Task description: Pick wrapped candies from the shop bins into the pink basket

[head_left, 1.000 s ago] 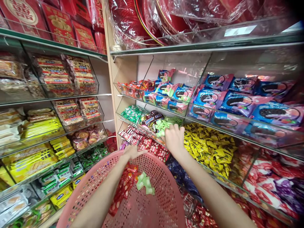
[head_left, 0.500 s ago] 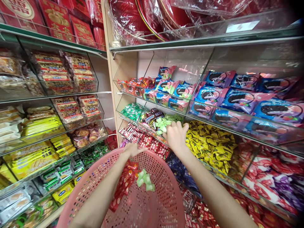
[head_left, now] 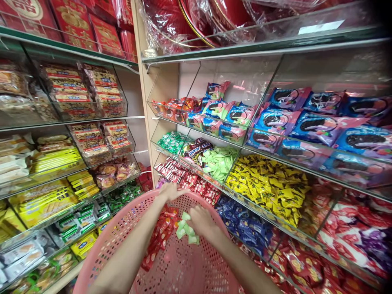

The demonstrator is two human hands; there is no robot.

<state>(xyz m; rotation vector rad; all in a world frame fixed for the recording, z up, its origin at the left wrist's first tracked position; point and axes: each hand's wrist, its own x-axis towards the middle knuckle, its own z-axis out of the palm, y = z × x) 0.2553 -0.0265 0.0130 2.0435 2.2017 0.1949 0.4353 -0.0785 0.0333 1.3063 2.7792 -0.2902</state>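
Note:
A pink perforated plastic basket (head_left: 183,271) is in front of me, tilted so that its inside faces me. My left hand (head_left: 168,192) is closed over its far rim. Inside the basket, my right hand (head_left: 200,218) has its fingers curled, with pale green wrapped candies (head_left: 185,216) at the fingertips. Several more of these lie just below, against the basket wall. Red packets (head_left: 157,241) lie beside them, partly covered by my left forearm. A heap of the same green candies (head_left: 221,162) fills a shelf bin beyond the basket.
Yellow-wrapped candies (head_left: 266,185) fill the bin to the right, with blue packets (head_left: 241,226) below. Snickers bars (head_left: 197,148) lie left of the green heap. Clear shelf fronts (head_left: 211,179) edge the bins. Blue cookie packs (head_left: 318,126) sit above; wafer packs (head_left: 45,196) stand left.
My right hand has moved down and left from the green candy bin into the basket, bringing green candy. My left hand has stayed on the rim.

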